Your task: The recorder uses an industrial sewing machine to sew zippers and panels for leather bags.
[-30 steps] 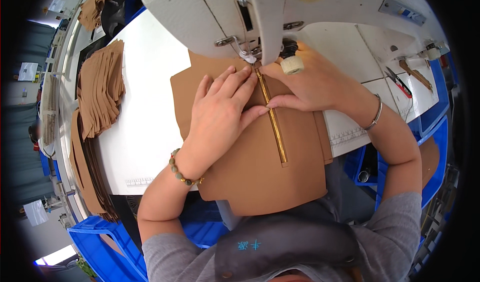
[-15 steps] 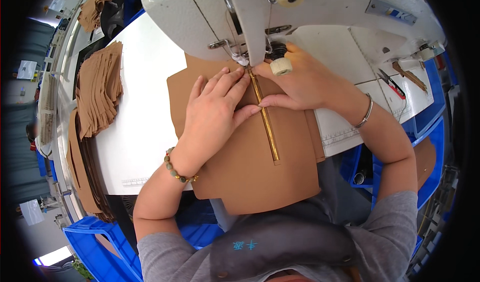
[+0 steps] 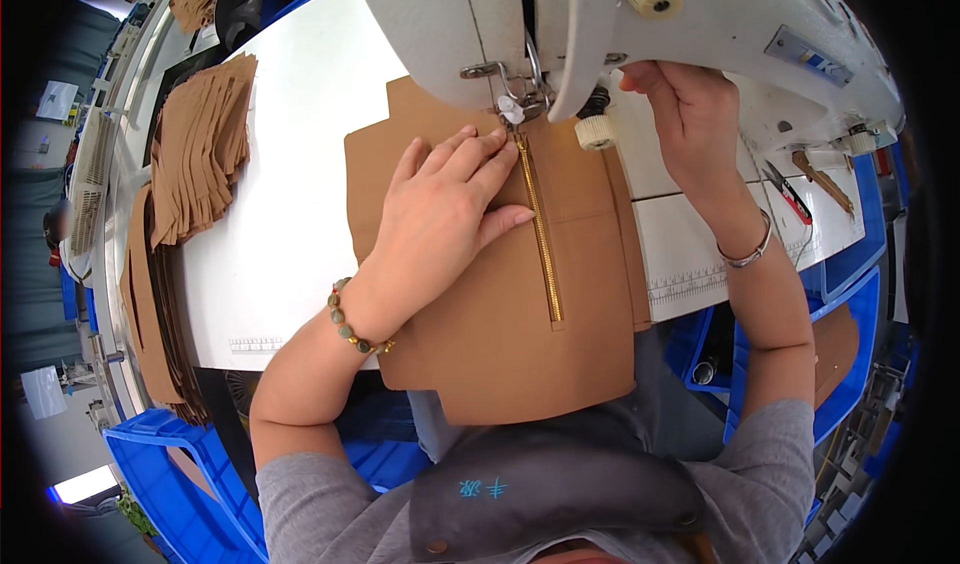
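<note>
Pressing your left hand [image 3: 440, 214] flat and open on the tan panel [image 3: 520, 344] beside the zipper [image 3: 540, 234] under the needle, keep it taut while your right hand [image 3: 690, 114] grips the machine [image 3: 720, 24].

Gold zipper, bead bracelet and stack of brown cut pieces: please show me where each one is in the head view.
gold zipper [image 3: 541, 244], head view, middle of its teeth.
bead bracelet [image 3: 350, 324], head view, beads on the left wrist.
stack of brown cut pieces [image 3: 200, 144], head view, top piece.
</note>
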Action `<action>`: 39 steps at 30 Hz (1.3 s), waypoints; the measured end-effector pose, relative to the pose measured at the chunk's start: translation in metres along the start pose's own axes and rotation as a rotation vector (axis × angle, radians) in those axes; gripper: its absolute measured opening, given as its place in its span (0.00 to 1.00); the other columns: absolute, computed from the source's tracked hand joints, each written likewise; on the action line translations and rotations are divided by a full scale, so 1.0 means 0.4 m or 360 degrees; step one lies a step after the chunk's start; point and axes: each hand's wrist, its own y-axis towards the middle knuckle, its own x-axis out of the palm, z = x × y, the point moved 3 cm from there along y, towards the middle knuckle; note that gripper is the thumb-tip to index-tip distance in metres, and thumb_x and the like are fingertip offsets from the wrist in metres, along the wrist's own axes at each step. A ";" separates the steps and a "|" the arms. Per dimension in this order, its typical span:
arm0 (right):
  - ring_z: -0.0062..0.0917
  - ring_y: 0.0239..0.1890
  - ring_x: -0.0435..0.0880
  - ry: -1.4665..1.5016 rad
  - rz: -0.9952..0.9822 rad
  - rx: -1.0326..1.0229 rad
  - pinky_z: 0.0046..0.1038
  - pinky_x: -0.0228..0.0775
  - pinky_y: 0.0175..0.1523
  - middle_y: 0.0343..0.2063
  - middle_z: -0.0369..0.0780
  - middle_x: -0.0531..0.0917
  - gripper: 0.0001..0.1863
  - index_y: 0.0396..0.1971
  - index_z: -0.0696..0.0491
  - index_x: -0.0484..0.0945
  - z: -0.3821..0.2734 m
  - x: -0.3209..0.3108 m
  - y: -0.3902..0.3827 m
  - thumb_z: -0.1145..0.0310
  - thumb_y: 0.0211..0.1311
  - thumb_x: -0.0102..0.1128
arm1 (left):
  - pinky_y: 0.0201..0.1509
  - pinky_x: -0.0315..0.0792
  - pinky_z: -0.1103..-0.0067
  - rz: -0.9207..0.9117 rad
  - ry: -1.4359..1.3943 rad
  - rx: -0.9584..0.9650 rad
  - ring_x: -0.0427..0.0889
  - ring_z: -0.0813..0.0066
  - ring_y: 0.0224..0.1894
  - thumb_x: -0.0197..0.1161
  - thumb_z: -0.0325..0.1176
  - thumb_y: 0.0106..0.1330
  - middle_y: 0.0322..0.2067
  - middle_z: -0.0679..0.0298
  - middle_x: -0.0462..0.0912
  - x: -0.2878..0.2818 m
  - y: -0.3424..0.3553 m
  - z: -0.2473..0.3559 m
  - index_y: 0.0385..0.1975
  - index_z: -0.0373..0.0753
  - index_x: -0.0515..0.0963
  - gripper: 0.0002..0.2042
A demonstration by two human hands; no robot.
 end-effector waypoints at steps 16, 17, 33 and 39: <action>0.32 0.51 0.81 -0.0260 -0.0716 -0.0586 0.44 0.66 0.70 0.42 0.37 0.84 0.13 0.40 0.46 0.88 -0.082 0.071 -0.089 0.55 0.62 0.70 | 0.73 0.65 0.52 0.0077 0.0167 0.0108 0.78 0.63 0.63 0.68 0.47 0.65 0.56 0.68 0.83 -0.001 -0.022 0.025 0.60 0.53 0.83 0.23; 0.32 0.51 0.81 -0.0266 -0.0712 -0.0578 0.44 0.66 0.70 0.42 0.37 0.84 0.13 0.40 0.46 0.88 -0.080 0.075 -0.093 0.55 0.62 0.70 | 0.72 0.66 0.53 0.0078 0.0146 0.0106 0.78 0.63 0.63 0.68 0.47 0.65 0.55 0.68 0.83 -0.001 -0.022 0.025 0.59 0.53 0.83 0.22; 0.32 0.54 0.80 -0.0437 -0.0667 -0.0582 0.45 0.63 0.72 0.45 0.32 0.86 0.20 0.50 0.43 0.88 -0.075 0.084 -0.098 0.53 0.59 0.71 | 0.71 0.68 0.55 0.0077 0.0079 0.0128 0.79 0.62 0.63 0.70 0.45 0.64 0.55 0.66 0.83 -0.005 -0.018 0.022 0.57 0.51 0.85 0.21; 0.32 0.56 0.80 -0.0224 -0.0847 -0.0580 0.45 0.62 0.74 0.48 0.34 0.85 0.23 0.52 0.47 0.87 -0.079 0.084 -0.105 0.52 0.58 0.71 | 0.71 0.68 0.54 0.0044 0.0066 0.0101 0.79 0.61 0.64 0.70 0.48 0.63 0.56 0.65 0.83 -0.003 -0.018 0.024 0.59 0.49 0.84 0.24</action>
